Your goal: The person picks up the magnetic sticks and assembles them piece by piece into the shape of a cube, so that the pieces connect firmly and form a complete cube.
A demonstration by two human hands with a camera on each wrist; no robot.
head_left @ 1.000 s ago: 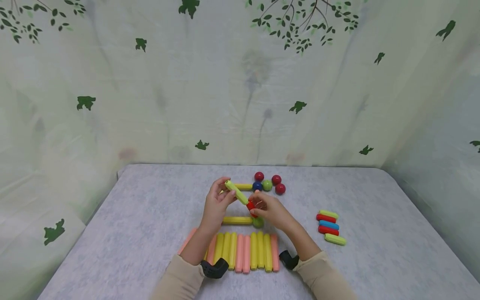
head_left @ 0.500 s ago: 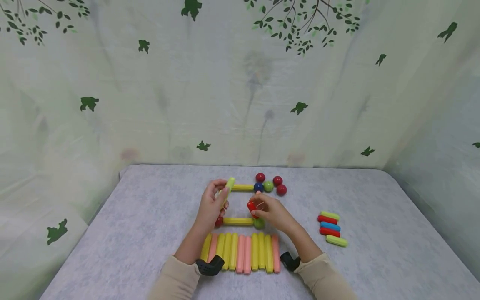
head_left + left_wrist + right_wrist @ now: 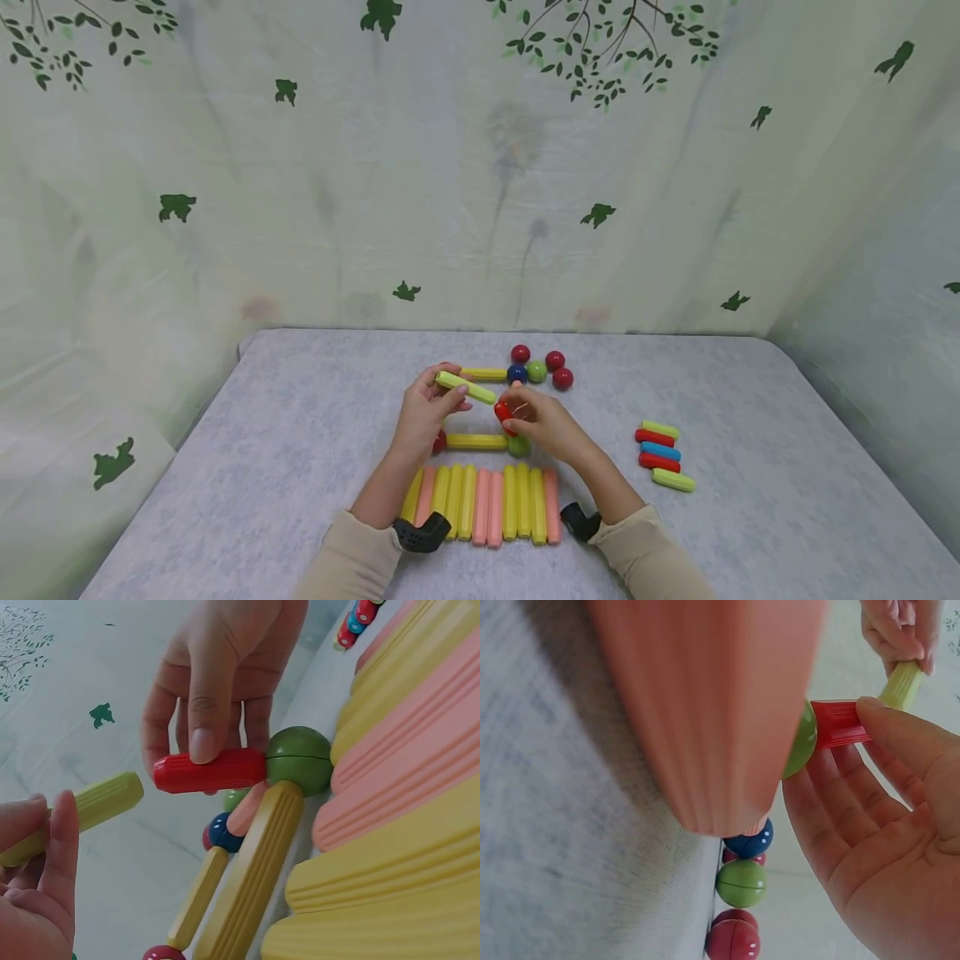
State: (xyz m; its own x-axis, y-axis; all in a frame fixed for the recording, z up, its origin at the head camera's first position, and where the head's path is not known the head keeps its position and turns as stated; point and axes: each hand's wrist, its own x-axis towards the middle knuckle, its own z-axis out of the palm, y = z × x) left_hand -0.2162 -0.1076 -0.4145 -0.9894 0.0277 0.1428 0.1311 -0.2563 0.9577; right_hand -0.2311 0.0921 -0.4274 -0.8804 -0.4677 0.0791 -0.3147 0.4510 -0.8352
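My left hand point(image 3: 422, 417) pinches a short light green stick point(image 3: 478, 392) between thumb and fingers, held slanting in the air. Its free end points at a short red stick point(image 3: 503, 412), with a gap between them in the left wrist view. The thumb and fingers of my right hand point(image 3: 546, 423) grip the red stick, which rises from a green ball point(image 3: 298, 761). From that ball a yellow stick point(image 3: 477, 442) runs left to a red ball point(image 3: 439, 442). Behind, a pink stick point(image 3: 247, 811) leads toward a blue ball point(image 3: 517, 374), joined to another yellow stick point(image 3: 483, 375).
A row of long yellow and pink sticks point(image 3: 487, 508) lies in front, under my wrists. Several short sticks point(image 3: 660, 450) in green, red and blue lie at the right. Loose red balls point(image 3: 562, 379) and a green one point(image 3: 536, 371) sit behind the frame.
The light green stick has come away from the top of the red stick, tipped upright, then swung down to a slant beside it. My right hand has stayed on the red stick.
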